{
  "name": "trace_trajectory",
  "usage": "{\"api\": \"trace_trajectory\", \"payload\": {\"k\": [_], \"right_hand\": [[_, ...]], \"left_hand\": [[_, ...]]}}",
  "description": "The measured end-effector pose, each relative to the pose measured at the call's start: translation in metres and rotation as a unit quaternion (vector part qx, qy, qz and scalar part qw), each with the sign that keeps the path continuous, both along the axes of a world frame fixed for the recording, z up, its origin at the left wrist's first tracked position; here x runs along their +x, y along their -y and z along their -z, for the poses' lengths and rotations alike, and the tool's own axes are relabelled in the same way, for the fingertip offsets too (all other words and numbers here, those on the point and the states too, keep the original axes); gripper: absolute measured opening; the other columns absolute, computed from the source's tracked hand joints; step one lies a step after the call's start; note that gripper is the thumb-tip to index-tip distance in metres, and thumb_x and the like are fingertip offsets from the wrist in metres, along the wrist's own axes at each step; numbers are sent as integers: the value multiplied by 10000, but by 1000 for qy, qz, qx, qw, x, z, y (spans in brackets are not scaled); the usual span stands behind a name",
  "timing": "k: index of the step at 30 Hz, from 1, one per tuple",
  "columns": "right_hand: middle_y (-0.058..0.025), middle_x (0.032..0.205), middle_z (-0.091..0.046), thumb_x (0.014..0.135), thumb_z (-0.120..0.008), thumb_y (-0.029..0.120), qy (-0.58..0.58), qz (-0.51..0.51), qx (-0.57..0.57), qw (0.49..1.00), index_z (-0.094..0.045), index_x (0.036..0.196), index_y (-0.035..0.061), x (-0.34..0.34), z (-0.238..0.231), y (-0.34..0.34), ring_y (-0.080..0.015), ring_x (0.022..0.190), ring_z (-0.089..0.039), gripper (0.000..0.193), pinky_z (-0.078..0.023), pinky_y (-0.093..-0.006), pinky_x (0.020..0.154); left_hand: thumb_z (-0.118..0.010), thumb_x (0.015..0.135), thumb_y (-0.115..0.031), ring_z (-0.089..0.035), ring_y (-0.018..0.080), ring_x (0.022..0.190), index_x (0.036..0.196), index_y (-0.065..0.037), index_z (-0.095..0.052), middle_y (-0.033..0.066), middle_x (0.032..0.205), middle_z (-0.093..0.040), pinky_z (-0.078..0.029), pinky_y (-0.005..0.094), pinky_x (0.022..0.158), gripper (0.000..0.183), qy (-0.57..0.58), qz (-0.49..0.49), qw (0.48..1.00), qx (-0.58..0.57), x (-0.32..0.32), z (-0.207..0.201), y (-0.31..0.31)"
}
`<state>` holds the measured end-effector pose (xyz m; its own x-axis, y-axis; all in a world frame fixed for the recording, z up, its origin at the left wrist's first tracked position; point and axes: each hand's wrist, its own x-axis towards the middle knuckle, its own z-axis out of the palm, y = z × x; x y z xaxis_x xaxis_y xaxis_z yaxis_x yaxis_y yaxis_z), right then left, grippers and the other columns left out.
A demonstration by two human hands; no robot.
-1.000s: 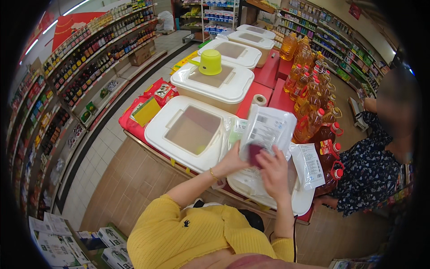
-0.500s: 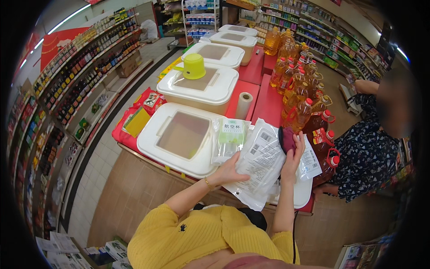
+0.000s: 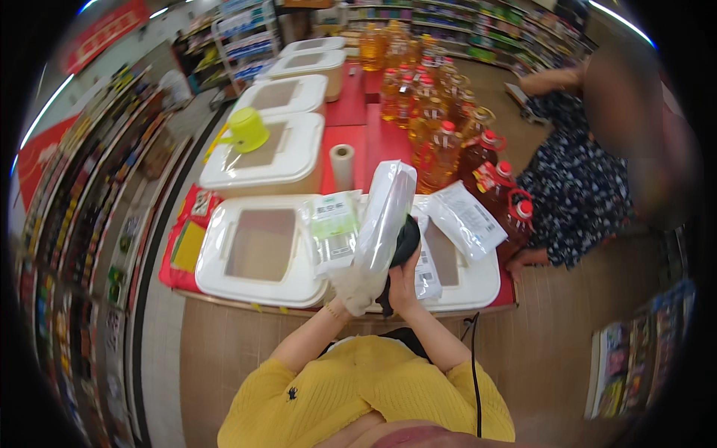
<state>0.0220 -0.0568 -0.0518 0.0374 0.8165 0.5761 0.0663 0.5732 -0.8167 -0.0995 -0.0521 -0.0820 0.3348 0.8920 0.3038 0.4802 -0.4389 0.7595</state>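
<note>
A clear-fronted white plastic package (image 3: 385, 216) stands tilted up over the near table edge, in the grip of my left hand (image 3: 355, 290). The fingers of that hand look pale and blurred, apparently behind the package's plastic. Close beside it, my right hand (image 3: 405, 284) is closed round a black, rounded device (image 3: 407, 243); part of it is hidden by the package and my fingers. To the left lies a white-and-green pouch (image 3: 334, 228) on a container lid. On the right, a white packet (image 3: 467, 220) with a barcode lies partly over another white packet (image 3: 426, 278).
White-lidded bins (image 3: 216, 243) line the red table (image 3: 346, 112), one bearing a green dipper (image 3: 245, 131). Oil bottles (image 3: 441, 157) crowd the right side, with a person in a dark patterned garment (image 3: 575, 201) beyond. A black cord (image 3: 475, 358) hangs by my right arm.
The package has swung from lying nearly flat to standing up on edge. My right hand with the dark device has come left and nearer to me. The view has turned right.
</note>
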Motion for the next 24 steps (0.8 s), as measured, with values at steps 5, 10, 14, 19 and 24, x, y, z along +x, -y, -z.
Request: {"api": "trace_trajectory", "payload": {"k": [5, 10, 14, 19, 24], "right_hand": [[-176, 1496, -247, 928, -380, 111, -92, 137, -3, 986, -272, 1429, -18, 45, -35, -46, -268, 1384, -253, 529, -193, -377, 1130], [-141, 1410, -402, 950, -455, 262, -112, -55, -39, 991, -277, 1444, 7, 96, -27, -60, -238, 1314, -367, 583, -231, -350, 1112], [-136, 1407, -396, 772, -733, 351, -8, -115, -101, 988, -301, 1432, -4, 108, -18, -47, -245, 1324, -348, 865, -236, -353, 1111], [-120, 1354, -441, 915, -592, 306, -128, 39, -174, 976, -319, 1413, -20, 101, 7, -49, -211, 1244, -412, 655, -294, -325, 1066], [-94, 1357, -450, 939, -553, 401, -401, -27, -250, 881, -318, 1424, 57, 93, 17, -52, -228, 1217, -457, 639, -400, -366, 995]], "left_hand": [[-446, 981, -246, -578, 214, 998, 1394, -92, -409, 57, 1165, -580, -526, 303, 771, 442, 544, 267, 665, -437, -18, 34, 14], [-425, 906, -519, -527, 190, 565, 1395, -73, -411, 174, 1141, -598, -369, 303, 430, 661, 574, 281, 452, -622, -18, -24, 14], [-360, 864, -672, -459, 176, 408, 1379, -38, -417, 244, 951, -615, -269, 285, 326, 819, 557, 269, 444, -649, -31, -46, 11], [-370, 894, -630, -549, 230, 469, 1354, 66, -400, 234, 768, -611, -427, 319, 471, 834, 452, 346, 650, -504, -58, -37, -12], [-446, 935, -535, -631, 249, 943, 1414, -12, -335, 168, 1075, -611, -480, 401, 880, 718, 343, 179, 824, -414, -59, -48, -28]]}}
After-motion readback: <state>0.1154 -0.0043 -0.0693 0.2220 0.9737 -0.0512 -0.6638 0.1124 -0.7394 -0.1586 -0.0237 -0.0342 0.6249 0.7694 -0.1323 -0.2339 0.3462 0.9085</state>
